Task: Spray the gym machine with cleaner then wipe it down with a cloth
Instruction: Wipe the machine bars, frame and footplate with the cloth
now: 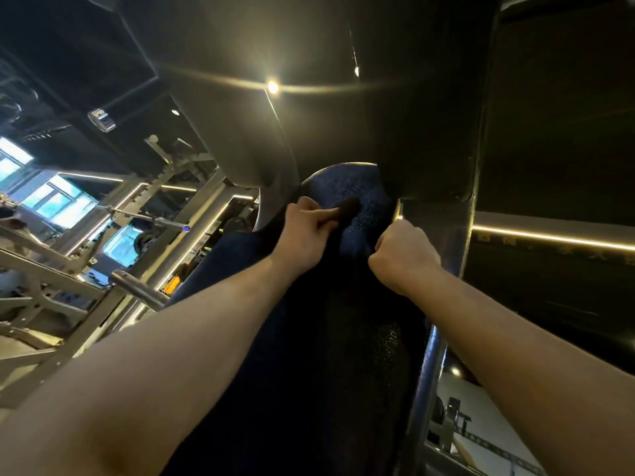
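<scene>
Here, left hand [305, 228] and right hand [405, 255] clutch blue cloth [347, 190], fabric bunched inside curled fingers.

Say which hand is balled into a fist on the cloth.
The right hand: knuckles clenched tight around the blue cloth. The left hand only pinches it, fingers stretched forward.

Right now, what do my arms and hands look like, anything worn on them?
The left forearm and right forearm are bare to the frame edge, no sleeves in view. The left hand and right hand wear no gloves; no watch or bracelet at either wrist. Rings: cannot tell.
</scene>
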Action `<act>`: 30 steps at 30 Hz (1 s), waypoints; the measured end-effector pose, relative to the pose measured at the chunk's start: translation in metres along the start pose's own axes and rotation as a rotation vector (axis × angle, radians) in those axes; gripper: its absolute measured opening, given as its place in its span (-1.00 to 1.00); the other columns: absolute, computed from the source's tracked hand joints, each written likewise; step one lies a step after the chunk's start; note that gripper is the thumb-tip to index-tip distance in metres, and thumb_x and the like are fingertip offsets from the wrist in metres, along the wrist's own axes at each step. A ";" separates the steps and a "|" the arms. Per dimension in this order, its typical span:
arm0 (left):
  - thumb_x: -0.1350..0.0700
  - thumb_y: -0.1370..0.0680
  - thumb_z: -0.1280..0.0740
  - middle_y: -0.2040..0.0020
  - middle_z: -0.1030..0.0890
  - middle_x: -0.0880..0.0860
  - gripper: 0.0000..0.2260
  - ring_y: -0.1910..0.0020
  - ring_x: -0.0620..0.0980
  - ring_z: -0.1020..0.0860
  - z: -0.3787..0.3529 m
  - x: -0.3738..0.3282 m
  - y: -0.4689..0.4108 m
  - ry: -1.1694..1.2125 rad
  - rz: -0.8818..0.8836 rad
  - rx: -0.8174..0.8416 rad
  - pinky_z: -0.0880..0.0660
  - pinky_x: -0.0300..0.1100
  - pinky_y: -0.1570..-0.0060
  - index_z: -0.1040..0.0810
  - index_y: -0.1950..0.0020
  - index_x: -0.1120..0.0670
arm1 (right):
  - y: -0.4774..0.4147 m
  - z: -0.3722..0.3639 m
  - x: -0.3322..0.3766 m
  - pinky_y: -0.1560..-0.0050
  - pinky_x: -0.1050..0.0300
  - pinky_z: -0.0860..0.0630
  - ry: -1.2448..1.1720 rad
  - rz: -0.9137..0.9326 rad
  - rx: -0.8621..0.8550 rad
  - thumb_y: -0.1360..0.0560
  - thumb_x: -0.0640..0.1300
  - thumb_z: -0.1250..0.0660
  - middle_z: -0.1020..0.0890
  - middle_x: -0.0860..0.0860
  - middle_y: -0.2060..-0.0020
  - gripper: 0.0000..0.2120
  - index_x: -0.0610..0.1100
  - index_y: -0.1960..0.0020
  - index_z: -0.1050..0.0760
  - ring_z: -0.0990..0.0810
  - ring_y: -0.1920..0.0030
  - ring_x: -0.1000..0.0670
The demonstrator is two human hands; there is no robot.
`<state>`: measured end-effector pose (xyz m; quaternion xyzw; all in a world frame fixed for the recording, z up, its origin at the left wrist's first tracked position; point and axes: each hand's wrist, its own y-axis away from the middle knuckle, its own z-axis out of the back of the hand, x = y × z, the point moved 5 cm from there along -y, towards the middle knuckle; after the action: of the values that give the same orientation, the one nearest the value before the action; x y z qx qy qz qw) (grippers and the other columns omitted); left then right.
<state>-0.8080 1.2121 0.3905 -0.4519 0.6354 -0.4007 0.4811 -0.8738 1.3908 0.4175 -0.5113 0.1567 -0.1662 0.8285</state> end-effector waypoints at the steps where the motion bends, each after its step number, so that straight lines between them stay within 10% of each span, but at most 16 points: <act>1: 0.20 -0.63 -0.38 -0.10 -0.48 0.06 -0.76 -0.09 -0.05 -0.46 0.006 0.010 0.004 0.007 0.056 -0.030 -0.30 -0.56 -0.08 -0.68 -0.29 0.12 | 0.002 -0.002 -0.001 -0.01 -0.15 -0.66 -0.013 0.000 0.008 -0.48 -0.19 -0.39 -0.64 -0.10 0.00 -0.75 -0.15 -0.16 -0.59 -0.65 0.03 -0.14; 4: 0.19 -0.64 -0.36 -0.20 -0.56 0.14 -0.76 -0.19 0.09 -0.55 0.034 0.062 0.017 -0.013 0.365 -0.118 -0.42 -0.50 -0.12 -0.60 -0.28 0.25 | 0.005 -0.003 -0.003 0.00 -0.14 -0.66 -0.031 -0.011 -0.005 -0.47 -0.18 -0.38 -0.65 -0.09 0.02 -0.75 -0.15 -0.15 -0.60 -0.65 0.04 -0.13; 6: 0.17 -0.65 -0.35 -0.35 -0.46 0.26 -0.71 -0.33 0.23 -0.46 0.050 0.085 0.033 -0.077 0.536 -0.208 -0.42 -0.10 -0.39 -0.51 -0.31 0.29 | 0.004 -0.002 -0.002 -0.01 -0.12 -0.66 -0.029 -0.009 -0.017 -0.49 -0.19 -0.38 -0.65 -0.08 0.02 -0.77 -0.14 -0.14 -0.59 -0.65 0.04 -0.12; 11: 0.05 -0.69 -0.27 -0.34 -0.44 0.17 -0.74 -0.39 0.21 -0.37 0.029 0.061 0.042 -0.073 0.412 -0.081 -0.25 0.06 -0.46 -0.63 -0.33 0.05 | 0.003 -0.002 -0.005 -0.02 -0.13 -0.65 -0.065 -0.028 -0.024 -0.51 -0.21 -0.38 -0.64 -0.07 0.04 -0.81 -0.14 -0.12 -0.59 -0.64 0.05 -0.10; 17: 0.09 -0.66 -0.35 -0.12 -0.38 -0.03 -0.71 -0.16 -0.02 -0.33 -0.002 -0.017 0.053 0.016 0.086 -0.059 -0.22 -0.24 -0.22 -0.61 -0.38 -0.02 | 0.003 -0.006 -0.011 -0.10 -0.16 -0.62 -0.082 -0.033 -0.001 -0.51 -0.12 -0.38 -0.64 -0.09 -0.07 -0.71 -0.13 -0.22 -0.57 -0.62 -0.06 -0.12; 21: 0.10 -0.67 -0.33 -0.12 -0.36 -0.03 -0.71 -0.15 -0.04 -0.26 0.005 -0.004 0.054 0.029 0.198 -0.079 -0.18 -0.24 -0.27 -0.60 -0.39 -0.01 | 0.001 -0.002 -0.014 -0.15 -0.12 -0.62 -0.079 0.052 0.089 -0.57 -0.14 -0.41 -0.68 -0.10 -0.07 -0.80 -0.15 -0.17 -0.64 -0.64 -0.07 -0.10; 26: 0.05 -0.66 -0.34 -0.24 -0.37 0.02 -0.73 -0.17 -0.12 -0.27 0.015 0.004 0.067 0.049 0.396 -0.146 -0.17 -0.24 -0.35 -0.61 -0.36 -0.01 | 0.030 0.018 -0.033 -0.27 0.21 -0.34 -0.196 0.258 0.433 -0.53 -0.06 -0.49 -0.53 -0.01 -0.39 -0.46 0.01 -0.48 -0.48 -0.47 -0.38 0.06; 30: 0.07 -0.68 -0.33 -0.28 -0.39 0.09 -0.72 -0.17 -0.07 -0.24 0.015 -0.015 0.077 0.028 0.426 -0.162 -0.11 -0.33 -0.23 -0.62 -0.37 0.07 | 0.041 0.013 -0.043 -0.34 0.20 -0.35 -0.434 0.269 0.364 -0.53 -0.17 -0.49 -0.51 0.01 -0.43 -0.41 0.02 -0.52 -0.43 -0.44 -0.38 0.11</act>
<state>-0.8059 1.2457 0.3184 -0.3392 0.7531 -0.2439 0.5082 -0.9022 1.4374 0.3898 -0.3528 0.0103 0.0325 0.9351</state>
